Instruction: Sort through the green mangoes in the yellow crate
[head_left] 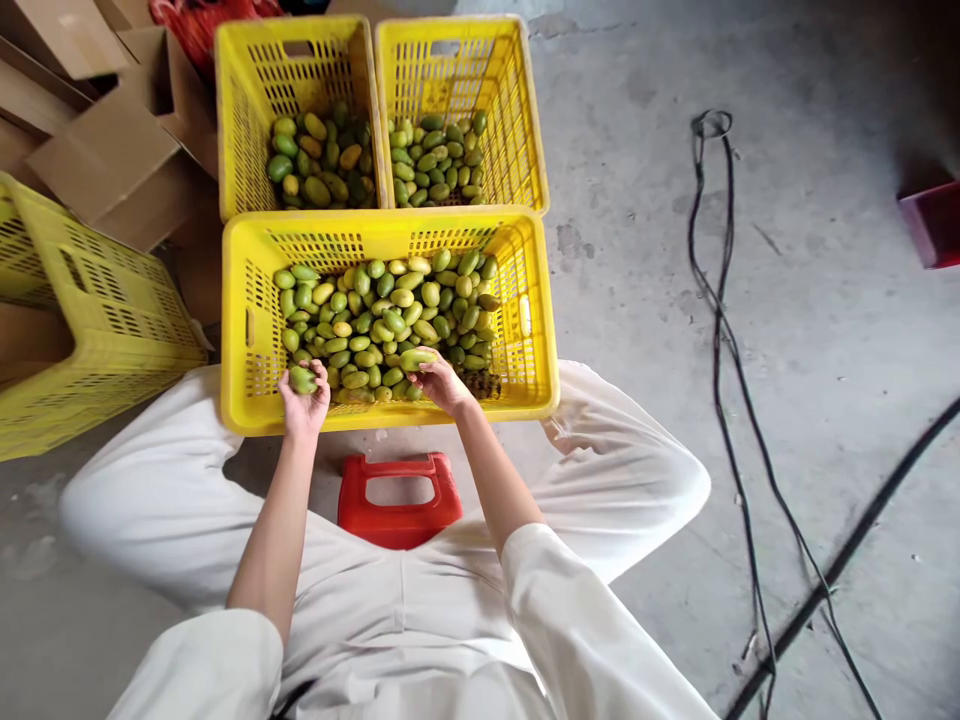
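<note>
My left hand (306, 398) is closed round a green mango (302, 379) at the near left corner of the long yellow crate (390, 422). My right hand (444, 385) grips a longer, paler green mango (418, 359) over the fruit, right of the crate's middle. Below both hands, the crate holds many small oval mangoes (375, 310), mostly green with some yellow ones. Its near edge lies between my knees, and part of its slatted bottom shows at the right.
Behind stand two yellow crates, the left (296, 60) with larger green and yellow fruit, the right (457, 80) with smaller green ones. Another yellow crate (112, 290) and cardboard boxes (105, 150) crowd the left. I sit on a red stool (401, 515). Black cables (720, 300) cross the right floor.
</note>
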